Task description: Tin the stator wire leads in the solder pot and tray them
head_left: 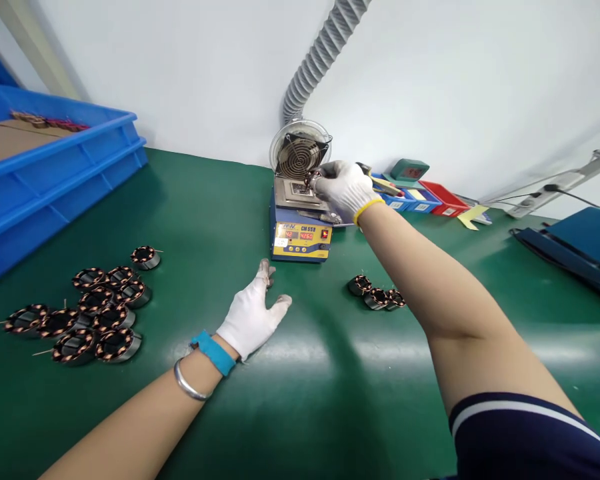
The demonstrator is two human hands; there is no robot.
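My right hand (345,187), in a white glove with dark fingertips, is closed on a copper-wound motor stator (312,179), partly hidden by the fingers. It holds the stator over the square opening on top of a blue and yellow solder pot (301,233) with red digits. In a white glove with a blue wristband, my left hand (253,313) rests near the green table (300,400) in front of the pot, thumb and fingers apart, holding nothing. Several stators (95,300) stand grouped at the left. Three more stators (377,298) sit to the right, beside my right forearm.
A round fan guard (300,157) with a grey ribbed hose (325,53) rises behind the pot. Blue stacked crates (60,173) stand at the left. Small blue bins (420,202), a red bin (445,200) and a green digital device (409,170) line the wall at right.
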